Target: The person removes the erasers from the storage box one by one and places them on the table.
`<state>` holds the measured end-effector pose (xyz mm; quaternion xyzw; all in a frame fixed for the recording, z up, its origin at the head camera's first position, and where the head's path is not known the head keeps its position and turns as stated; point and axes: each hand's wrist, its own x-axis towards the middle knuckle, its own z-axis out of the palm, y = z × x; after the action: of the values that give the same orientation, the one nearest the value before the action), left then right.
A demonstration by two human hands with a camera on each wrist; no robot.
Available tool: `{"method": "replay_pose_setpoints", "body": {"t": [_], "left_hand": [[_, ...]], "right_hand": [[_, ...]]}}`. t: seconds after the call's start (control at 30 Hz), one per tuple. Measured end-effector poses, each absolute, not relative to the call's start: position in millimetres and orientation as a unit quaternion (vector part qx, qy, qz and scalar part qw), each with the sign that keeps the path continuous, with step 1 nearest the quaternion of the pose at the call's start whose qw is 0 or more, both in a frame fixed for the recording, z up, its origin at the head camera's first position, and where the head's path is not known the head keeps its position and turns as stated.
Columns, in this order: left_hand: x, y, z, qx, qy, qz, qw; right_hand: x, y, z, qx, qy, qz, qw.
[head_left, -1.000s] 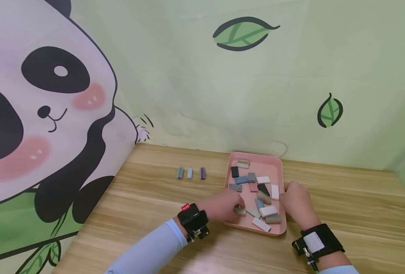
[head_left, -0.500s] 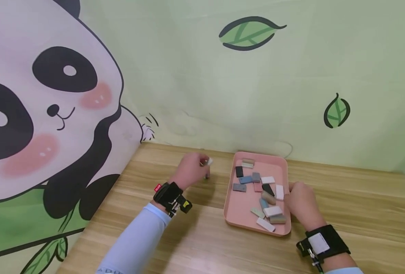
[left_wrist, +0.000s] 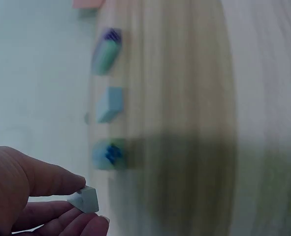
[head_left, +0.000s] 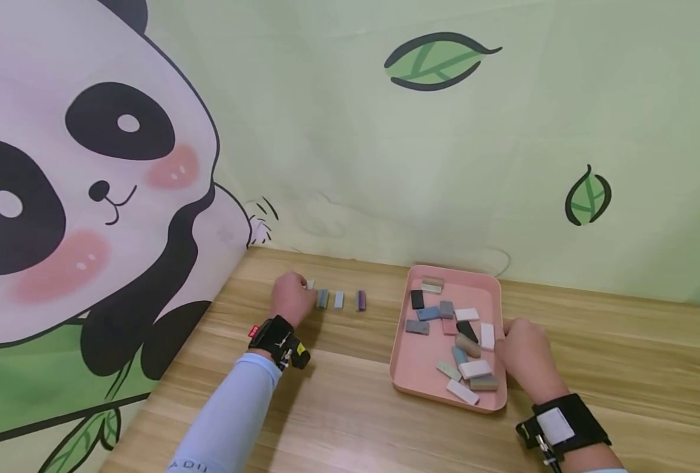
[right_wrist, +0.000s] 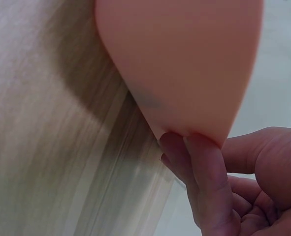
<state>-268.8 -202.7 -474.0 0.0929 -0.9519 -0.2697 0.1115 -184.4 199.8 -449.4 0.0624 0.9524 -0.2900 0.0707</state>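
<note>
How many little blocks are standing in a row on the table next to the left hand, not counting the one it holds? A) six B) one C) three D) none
C: three blocks stand in a row on the table, right beside the left hand, which pinches a fourth, pale block.

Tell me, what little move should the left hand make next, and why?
Probably lower the pale block pinched in the left hand onto the wooden table, just left of the three standing blocks. It hangs at that end of the row, while the right hand holds the pink tray.
</note>
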Motion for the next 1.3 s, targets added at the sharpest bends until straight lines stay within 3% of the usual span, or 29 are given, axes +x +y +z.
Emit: {"method": "replay_pose_setpoints", "body": {"t": [0.33, 0.8, 1.03, 1.3], "left_hand": [[-270, -208, -484, 0.115, -0.958, -0.251, 0.083], [-266, -195, -469, 0.112, -0.967, -0.216, 0.071], [-254, -145, -438, 0.012, -0.969, -0.225, 0.106], [-228, -76, -422, -0.161, -0.963, -0.191, 0.101]], "right_hand": [[-185, 200, -450, 0.077, 0.949, -0.295, 0.082], [-185, 200, -448, 0.083, 0.949, -0.294, 0.08], [-186, 201, -450, 0.081, 0.952, -0.286, 0.077], [-186, 200, -451, 0.085, 0.949, -0.292, 0.084]]}}
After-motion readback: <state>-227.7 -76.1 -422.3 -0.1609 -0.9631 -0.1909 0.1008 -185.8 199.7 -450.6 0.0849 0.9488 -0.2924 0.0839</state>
